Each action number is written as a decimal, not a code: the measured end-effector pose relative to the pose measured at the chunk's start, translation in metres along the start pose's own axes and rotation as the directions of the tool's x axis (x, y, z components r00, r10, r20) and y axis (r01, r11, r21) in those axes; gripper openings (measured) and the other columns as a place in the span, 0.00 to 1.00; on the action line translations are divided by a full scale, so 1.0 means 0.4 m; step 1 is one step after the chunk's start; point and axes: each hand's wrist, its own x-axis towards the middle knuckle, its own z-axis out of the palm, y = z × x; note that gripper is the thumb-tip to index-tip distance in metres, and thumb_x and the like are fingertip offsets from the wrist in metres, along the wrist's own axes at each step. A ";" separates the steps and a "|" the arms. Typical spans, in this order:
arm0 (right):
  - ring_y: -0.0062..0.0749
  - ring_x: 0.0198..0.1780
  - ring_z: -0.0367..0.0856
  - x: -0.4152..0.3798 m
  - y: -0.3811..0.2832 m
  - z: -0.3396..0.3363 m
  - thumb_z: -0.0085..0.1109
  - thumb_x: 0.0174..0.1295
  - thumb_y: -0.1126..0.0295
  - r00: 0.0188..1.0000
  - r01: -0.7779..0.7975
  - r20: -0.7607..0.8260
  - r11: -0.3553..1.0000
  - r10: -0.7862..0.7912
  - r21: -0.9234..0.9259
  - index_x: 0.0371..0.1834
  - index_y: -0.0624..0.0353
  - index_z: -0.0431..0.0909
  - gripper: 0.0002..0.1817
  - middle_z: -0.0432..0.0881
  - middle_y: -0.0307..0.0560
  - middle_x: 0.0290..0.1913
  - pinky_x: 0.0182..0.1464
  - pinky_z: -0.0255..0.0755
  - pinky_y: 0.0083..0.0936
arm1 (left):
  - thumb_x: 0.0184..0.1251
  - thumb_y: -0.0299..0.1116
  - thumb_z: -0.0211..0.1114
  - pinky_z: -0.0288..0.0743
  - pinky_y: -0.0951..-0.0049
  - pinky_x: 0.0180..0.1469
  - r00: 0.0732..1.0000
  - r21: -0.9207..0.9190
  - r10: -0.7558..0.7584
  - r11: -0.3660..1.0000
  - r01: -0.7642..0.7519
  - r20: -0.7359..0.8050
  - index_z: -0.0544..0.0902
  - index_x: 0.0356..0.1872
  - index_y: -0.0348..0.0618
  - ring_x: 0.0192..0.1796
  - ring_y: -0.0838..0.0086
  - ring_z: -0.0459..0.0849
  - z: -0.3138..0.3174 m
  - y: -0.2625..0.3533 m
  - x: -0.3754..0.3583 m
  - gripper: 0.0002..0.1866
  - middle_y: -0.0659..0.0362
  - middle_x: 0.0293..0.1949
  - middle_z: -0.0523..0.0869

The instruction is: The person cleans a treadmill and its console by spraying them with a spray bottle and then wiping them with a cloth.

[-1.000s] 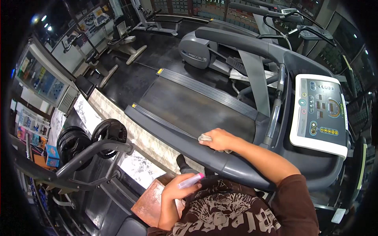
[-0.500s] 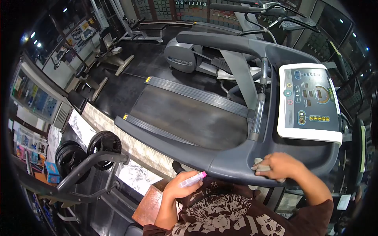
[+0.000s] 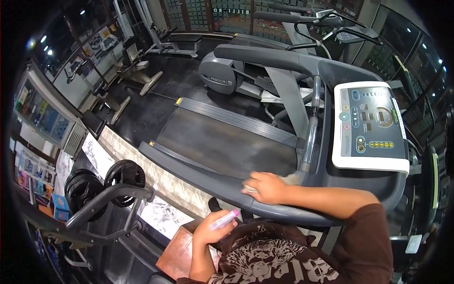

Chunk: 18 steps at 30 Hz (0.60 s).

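Observation:
My right hand (image 3: 270,188) is closed over a pale cloth (image 3: 294,179) and presses it on the near grey side rail (image 3: 227,187) of a treadmill. Part of the cloth sticks out past the fingers; the rest is hidden under the hand. My left hand (image 3: 208,233) is wrapped round a small translucent bottle (image 3: 222,221) with a pink top, held in front of my body, short of the rail. The treadmill's white-framed console (image 3: 371,125) is to the right, beyond the chrome grip bar (image 3: 310,137).
A weight rack with black plates (image 3: 125,182) stands at the left, near a brown wooden box (image 3: 177,255). An elliptical machine (image 3: 220,73) is behind the treadmill belt (image 3: 227,142). Exercise bikes (image 3: 142,75) stand at the far left.
My right hand has moved left along the near rail with the cloth, away from the console end. My left hand, still holding the bottle, has shifted slightly left and down.

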 end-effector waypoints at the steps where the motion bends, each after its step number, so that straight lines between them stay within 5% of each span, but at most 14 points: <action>1: 0.57 0.43 0.82 0.064 -0.004 0.028 0.59 0.68 0.53 1.000 -0.016 -0.002 0.998 0.016 0.064 0.45 0.57 0.84 0.18 0.79 0.55 0.38 0.45 0.77 0.48 | 0.62 0.28 0.69 0.75 0.75 0.34 1.000 0.001 0.006 1.000 -0.006 -0.004 0.81 0.35 0.41 0.31 0.79 0.82 0.005 0.005 -0.006 0.06 0.63 0.28 0.84; 5: 0.60 0.48 0.82 0.185 0.013 0.062 0.57 0.69 0.49 0.998 -0.058 0.046 0.981 0.050 0.187 0.47 0.58 0.83 0.21 0.82 0.59 0.44 0.51 0.76 0.49 | 0.61 0.28 0.70 0.74 0.74 0.32 0.996 0.076 0.089 0.993 -0.090 0.009 0.82 0.34 0.41 0.28 0.77 0.82 0.031 0.023 -0.009 0.05 0.61 0.26 0.84; 8: 0.56 0.53 0.84 0.119 0.012 -0.096 0.54 0.68 0.41 0.908 -0.256 0.336 0.966 0.252 -0.032 0.50 0.52 0.85 0.27 0.86 0.57 0.48 0.56 0.77 0.48 | 0.62 0.29 0.70 0.73 0.74 0.31 0.987 0.161 0.152 0.974 -0.157 0.045 0.81 0.32 0.41 0.26 0.76 0.81 0.052 0.029 0.012 0.05 0.61 0.23 0.83; 11: 0.54 0.50 0.84 -0.032 0.094 -0.213 0.55 0.67 0.42 0.878 -0.288 0.345 0.942 0.331 -0.171 0.49 0.48 0.86 0.24 0.86 0.57 0.46 0.52 0.78 0.47 | 0.63 0.30 0.70 0.74 0.74 0.32 0.988 0.184 0.143 0.971 -0.152 0.059 0.81 0.32 0.41 0.26 0.76 0.81 0.058 0.038 0.017 0.06 0.62 0.23 0.82; 14: 0.55 0.43 0.83 -0.191 0.095 -0.269 0.57 0.67 0.44 0.891 -0.407 0.172 0.907 0.420 -0.106 0.46 0.49 0.86 0.21 0.83 0.55 0.39 0.48 0.77 0.47 | 0.63 0.31 0.71 0.75 0.74 0.33 0.997 0.086 0.059 0.994 -0.063 0.044 0.82 0.33 0.41 0.28 0.77 0.81 0.045 0.029 0.009 0.07 0.62 0.24 0.83; 18: 0.51 0.40 0.84 -0.248 0.020 -0.188 0.60 0.67 0.49 0.974 -0.218 0.064 0.976 0.216 0.027 0.50 0.47 0.84 0.18 0.80 0.51 0.40 0.45 0.78 0.43 | 0.64 0.33 0.71 0.75 0.74 0.34 1.000 -0.017 -0.015 1.000 0.014 -0.024 0.82 0.35 0.41 0.30 0.78 0.82 0.002 -0.032 -0.028 0.08 0.61 0.26 0.84</action>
